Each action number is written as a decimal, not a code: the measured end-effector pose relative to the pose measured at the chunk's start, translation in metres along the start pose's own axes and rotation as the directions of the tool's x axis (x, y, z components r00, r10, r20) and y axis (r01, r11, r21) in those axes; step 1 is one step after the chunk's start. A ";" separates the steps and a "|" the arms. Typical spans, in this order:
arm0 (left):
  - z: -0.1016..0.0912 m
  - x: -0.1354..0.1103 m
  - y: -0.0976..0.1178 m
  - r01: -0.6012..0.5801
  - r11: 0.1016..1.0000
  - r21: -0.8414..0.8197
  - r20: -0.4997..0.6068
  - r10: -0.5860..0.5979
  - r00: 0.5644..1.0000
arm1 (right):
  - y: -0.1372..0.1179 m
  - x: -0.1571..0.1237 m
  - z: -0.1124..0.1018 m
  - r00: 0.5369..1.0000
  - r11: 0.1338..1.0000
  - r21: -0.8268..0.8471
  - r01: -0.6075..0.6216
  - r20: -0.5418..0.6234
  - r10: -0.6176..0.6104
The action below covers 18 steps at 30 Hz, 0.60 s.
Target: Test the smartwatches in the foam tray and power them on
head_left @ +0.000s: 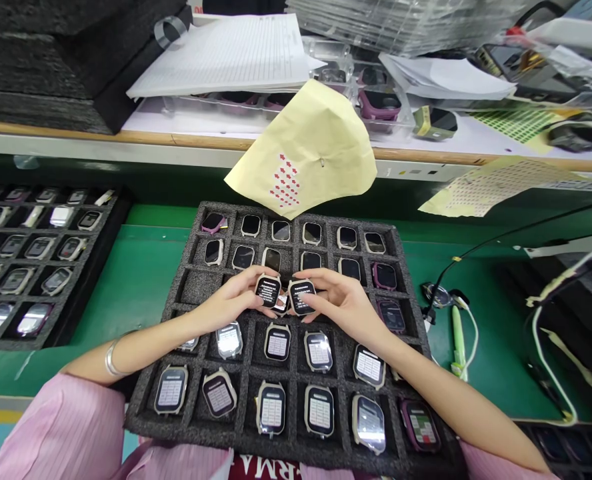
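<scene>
My left hand point(243, 291) grips a smartwatch body without straps point(268, 291) between thumb and fingers. A second smartwatch body point(302, 297) is pinched in my right hand point(333, 293). The two stand side by side, a small gap between them, and both lit screens show lines of white text on black. Below them lies a black foam tray point(221, 430) divided into compartments, most holding a watch body. Dark screens fill the far rows; in the near rows several screens show a white table, such as on one watch point(271, 408). My hands hide part of the middle row.
Another foam tray of watches point(51, 337) sits at the left. A yellow sheet with red arrow stickers point(321, 147) hangs from the shelf edge over the tray's far side. Cables and a green pen-like tool point(459, 340) lie at the right. Papers point(226, 57) cover the shelf.
</scene>
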<state>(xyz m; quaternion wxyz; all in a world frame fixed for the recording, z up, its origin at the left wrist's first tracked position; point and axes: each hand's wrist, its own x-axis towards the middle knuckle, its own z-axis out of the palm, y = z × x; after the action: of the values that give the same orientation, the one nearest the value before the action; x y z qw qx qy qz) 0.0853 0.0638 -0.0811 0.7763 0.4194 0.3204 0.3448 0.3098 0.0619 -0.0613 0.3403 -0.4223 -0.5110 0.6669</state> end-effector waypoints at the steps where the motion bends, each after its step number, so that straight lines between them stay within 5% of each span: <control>1: 0.000 0.000 0.000 -0.004 1.000 0.007 0.002 0.004 1.000 | 0.000 0.000 0.000 1.000 1.000 0.012 0.006 0.006 -0.006; 18: 0.003 -0.002 0.000 -0.022 0.989 0.144 0.003 0.022 1.000 | -0.001 -0.001 -0.001 0.999 1.000 -0.010 -0.003 -0.036 0.002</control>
<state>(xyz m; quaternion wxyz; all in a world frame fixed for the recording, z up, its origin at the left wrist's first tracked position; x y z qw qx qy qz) 0.0864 0.0616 -0.0793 0.7403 0.4782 0.3393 0.3288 0.3115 0.0616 -0.0606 0.3467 -0.4366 -0.5074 0.6570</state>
